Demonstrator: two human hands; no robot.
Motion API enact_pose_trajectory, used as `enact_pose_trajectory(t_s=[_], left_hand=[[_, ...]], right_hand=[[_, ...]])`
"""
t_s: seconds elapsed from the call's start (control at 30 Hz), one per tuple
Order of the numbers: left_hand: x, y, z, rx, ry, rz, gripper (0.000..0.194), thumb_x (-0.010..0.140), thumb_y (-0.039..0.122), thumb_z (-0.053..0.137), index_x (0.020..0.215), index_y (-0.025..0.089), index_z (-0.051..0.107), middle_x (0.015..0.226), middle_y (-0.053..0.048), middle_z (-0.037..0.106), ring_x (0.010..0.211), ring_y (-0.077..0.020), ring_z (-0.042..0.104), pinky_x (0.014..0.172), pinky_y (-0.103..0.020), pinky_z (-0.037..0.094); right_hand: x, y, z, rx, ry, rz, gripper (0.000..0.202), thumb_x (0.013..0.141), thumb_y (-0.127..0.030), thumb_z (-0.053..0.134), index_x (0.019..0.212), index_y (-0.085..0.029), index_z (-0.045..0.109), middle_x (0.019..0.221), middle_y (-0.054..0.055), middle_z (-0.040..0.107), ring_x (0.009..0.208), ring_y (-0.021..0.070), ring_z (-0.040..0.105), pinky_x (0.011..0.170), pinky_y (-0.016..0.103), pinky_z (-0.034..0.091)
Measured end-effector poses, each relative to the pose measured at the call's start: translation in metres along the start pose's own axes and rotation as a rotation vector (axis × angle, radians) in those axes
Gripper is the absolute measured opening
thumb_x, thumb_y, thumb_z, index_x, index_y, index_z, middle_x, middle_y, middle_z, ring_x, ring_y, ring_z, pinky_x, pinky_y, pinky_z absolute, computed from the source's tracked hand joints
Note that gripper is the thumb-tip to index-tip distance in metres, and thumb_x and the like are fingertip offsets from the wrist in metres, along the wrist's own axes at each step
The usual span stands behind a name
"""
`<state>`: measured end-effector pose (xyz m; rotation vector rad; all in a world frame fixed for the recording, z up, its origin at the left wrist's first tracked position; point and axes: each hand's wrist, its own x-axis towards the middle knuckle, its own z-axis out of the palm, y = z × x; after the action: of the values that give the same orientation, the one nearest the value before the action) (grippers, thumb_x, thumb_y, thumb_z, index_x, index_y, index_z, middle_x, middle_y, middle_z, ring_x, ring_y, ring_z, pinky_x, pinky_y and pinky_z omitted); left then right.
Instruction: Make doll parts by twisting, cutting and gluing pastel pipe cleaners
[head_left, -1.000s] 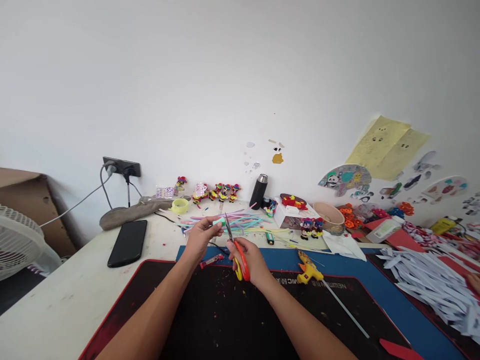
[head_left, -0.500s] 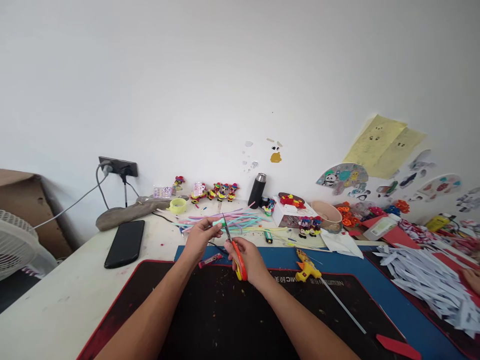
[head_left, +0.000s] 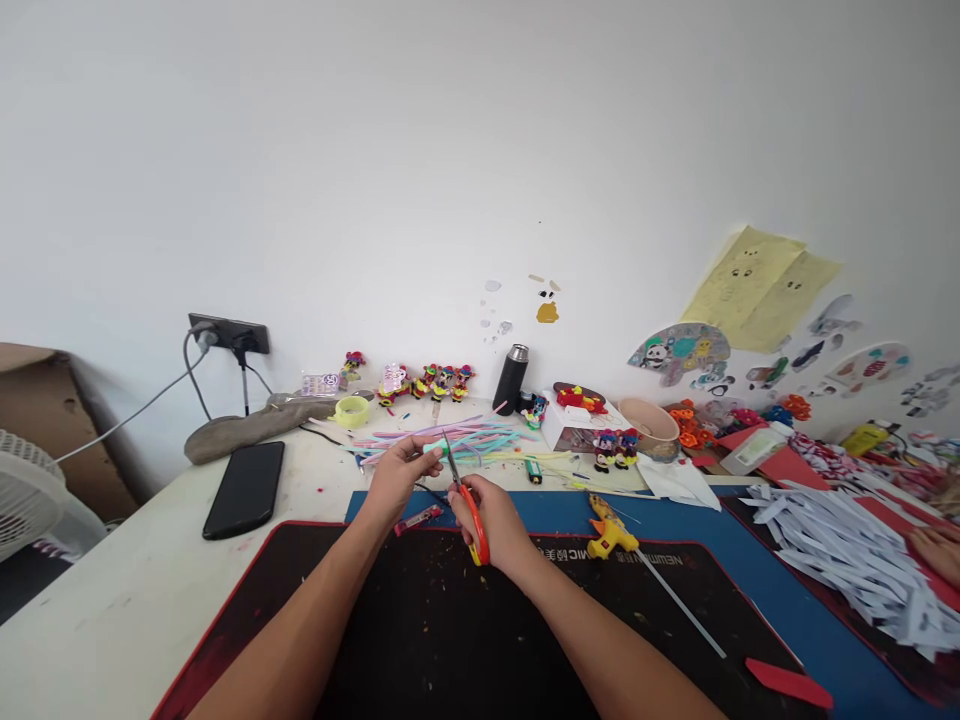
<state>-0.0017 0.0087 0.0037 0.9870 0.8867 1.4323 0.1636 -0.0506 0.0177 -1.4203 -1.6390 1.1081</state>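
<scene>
In the head view, two bare hands meet above a black desk mat (head_left: 450, 640) with a red edge, laid on a white table (head_left: 97, 620). The left hand (head_left: 401, 475) pinches a small mint-green piece (head_left: 436, 450) between thumb and fingers. The right hand (head_left: 495, 515) grips scissors (head_left: 478, 525) with orange and yellow handles, fingers wrapped around them. The blades point up and away, right beside the green piece; whether they touch it is too small to tell. Behind the hands, pastel pipe cleaners (head_left: 499, 436) lie in a loose heap. A pink-red packet (head_left: 418, 520) rests below the hands, at the mat's far edge. To the right, a yellow glue gun (head_left: 613, 537) lies with a long glue stick (head_left: 682, 605) sticking out of its back. A black smartphone (head_left: 244, 490) lies at left. Along the wall stand colourful figurines (head_left: 442, 383) and a black flask (head_left: 511, 380). At far right, another person's hand (head_left: 937, 550) shows beside a pile of white paper strips (head_left: 832, 560).
</scene>
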Motion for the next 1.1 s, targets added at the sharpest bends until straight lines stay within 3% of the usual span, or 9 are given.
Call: enact_pose_trajectory(t_s=[0.17, 0.37, 0.8, 1.1], left_hand=[[0.001, -0.002, 0.000, 0.042, -0.011, -0.012, 0.050, 0.054, 0.049, 0.094, 0.082, 0.016, 0.070, 0.065, 0.000, 0.068, 0.059, -0.0158, 0.065, 0.062, -0.029, 0.054], [-0.001, -0.004, 0.001, 0.094, -0.037, -0.047, 0.048, 0.055, 0.050, 0.093, 0.081, 0.017, 0.070, 0.065, -0.001, 0.067, 0.060, -0.0164, 0.065, 0.063, -0.029, 0.054], [0.000, -0.007, 0.000, 0.121, -0.038, -0.079, 0.055, 0.050, 0.053, 0.094, 0.083, 0.017, 0.069, 0.065, 0.000, 0.066, 0.060, -0.0163, 0.065, 0.062, -0.029, 0.053], [-0.001, -0.004, 0.002, 0.113, -0.045, -0.051, 0.053, 0.051, 0.053, 0.094, 0.081, 0.017, 0.070, 0.066, -0.001, 0.066, 0.060, -0.0169, 0.065, 0.061, -0.029, 0.053]], right_hand=[[0.001, 0.003, 0.001, -0.106, 0.023, 0.048, 0.009, 0.089, -0.025, 0.058, 0.093, -0.021, 0.064, 0.053, -0.006, 0.051, 0.040, 0.0125, 0.048, 0.045, 0.023, 0.033], [-0.002, 0.011, 0.001, -0.220, 0.076, 0.029, 0.014, 0.082, -0.013, 0.056, 0.088, -0.021, 0.065, 0.051, -0.005, 0.052, 0.047, 0.0141, 0.052, 0.053, 0.023, 0.035], [-0.004, 0.010, 0.004, -0.223, 0.065, 0.079, 0.011, 0.081, -0.016, 0.059, 0.087, -0.019, 0.067, 0.062, -0.001, 0.061, 0.052, 0.0138, 0.054, 0.056, 0.023, 0.038], [-0.001, 0.022, 0.007, -0.088, 0.056, 0.125, 0.010, 0.084, -0.019, 0.057, 0.091, -0.021, 0.064, 0.052, -0.005, 0.050, 0.043, 0.0127, 0.049, 0.048, 0.023, 0.035]])
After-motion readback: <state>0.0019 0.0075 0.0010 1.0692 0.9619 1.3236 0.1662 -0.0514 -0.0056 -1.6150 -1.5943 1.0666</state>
